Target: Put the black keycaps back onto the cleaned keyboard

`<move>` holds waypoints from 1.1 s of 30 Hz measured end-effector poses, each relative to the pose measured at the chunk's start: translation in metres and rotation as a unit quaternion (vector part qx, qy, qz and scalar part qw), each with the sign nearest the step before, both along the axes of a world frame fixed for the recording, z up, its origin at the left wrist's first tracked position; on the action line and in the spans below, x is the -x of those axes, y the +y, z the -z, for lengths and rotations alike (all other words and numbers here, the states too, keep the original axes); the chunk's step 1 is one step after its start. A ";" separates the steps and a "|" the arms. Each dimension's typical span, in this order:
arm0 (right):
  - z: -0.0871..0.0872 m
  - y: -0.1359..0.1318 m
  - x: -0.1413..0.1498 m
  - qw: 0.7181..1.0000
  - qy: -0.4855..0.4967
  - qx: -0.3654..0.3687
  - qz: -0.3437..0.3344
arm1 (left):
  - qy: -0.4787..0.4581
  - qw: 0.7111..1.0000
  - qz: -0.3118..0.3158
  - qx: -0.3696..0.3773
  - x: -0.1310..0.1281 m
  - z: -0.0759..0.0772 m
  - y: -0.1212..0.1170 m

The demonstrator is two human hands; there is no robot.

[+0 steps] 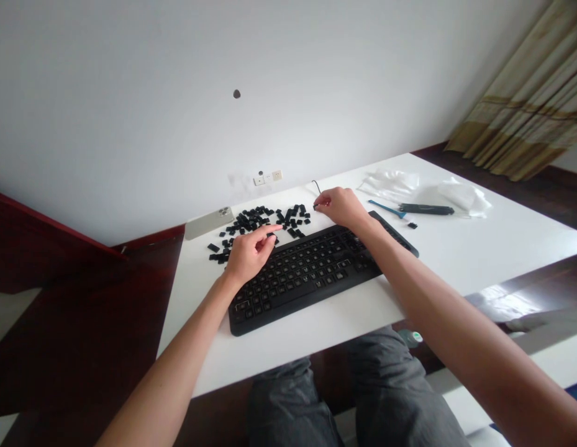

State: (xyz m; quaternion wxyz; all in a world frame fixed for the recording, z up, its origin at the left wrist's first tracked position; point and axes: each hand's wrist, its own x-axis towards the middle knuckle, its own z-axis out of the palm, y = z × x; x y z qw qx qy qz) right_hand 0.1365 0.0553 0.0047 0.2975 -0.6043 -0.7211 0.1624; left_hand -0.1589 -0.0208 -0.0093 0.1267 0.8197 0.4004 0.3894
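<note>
A black keyboard [300, 273] lies at a slant on the white table, its key positions bare of caps over most of the visible area. My right hand [339, 206] is above its far edge, finger and thumb pinched on a small black keycap [315, 207]. Over the keyboard's upper left is my left hand [251, 251], index finger stretched out and thumb apart from it. A dark keycap shows between that thumb and finger; whether they touch it I cannot tell. Loose black keycaps [251, 218] are scattered beyond the keyboard, close to both hands. My right forearm hides part of the keyboard.
A phone [208, 223] lies at the table's far left corner. To the right are a blue tool [387, 208], a black bundle [425, 209], a small dark piece [412, 225] and crumpled white plastic [465, 197]. A cable [317, 185] runs near the wall sockets [268, 178].
</note>
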 end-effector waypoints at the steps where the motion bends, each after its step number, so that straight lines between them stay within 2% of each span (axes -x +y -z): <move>1: 0.003 0.003 -0.003 1.000 -0.013 0.010 0.006 | 0.000 1.000 -0.001 0.000 0.000 0.000 0.000; 7: 0.016 0.011 -0.006 0.998 -0.036 0.047 -0.030 | 0.001 1.000 -0.005 0.004 0.002 0.001 0.002; 14: 0.003 0.002 -0.002 0.998 -0.052 0.007 -0.024 | 0.008 1.000 -0.014 -0.001 0.007 0.001 0.005; 16: -0.002 -0.004 0.005 0.997 -0.052 0.006 -0.052 | 0.011 1.000 -0.015 0.004 0.008 0.001 0.006; 21: 0.000 -0.019 0.031 0.986 -0.071 0.068 -0.132 | 0.016 1.000 -0.019 0.006 0.007 -0.002 0.004; 28: 0.008 -0.016 0.034 0.987 -0.069 0.072 -0.129 | 0.018 0.999 -0.029 0.008 0.008 -0.001 0.006; 31: 0.004 -0.015 0.031 0.992 -0.051 0.045 -0.105 | 0.017 0.999 -0.030 0.010 0.010 0.001 0.007; 33: -0.001 -0.015 0.029 0.994 -0.002 0.037 -0.101 | 0.015 0.999 -0.030 0.009 0.010 0.001 0.007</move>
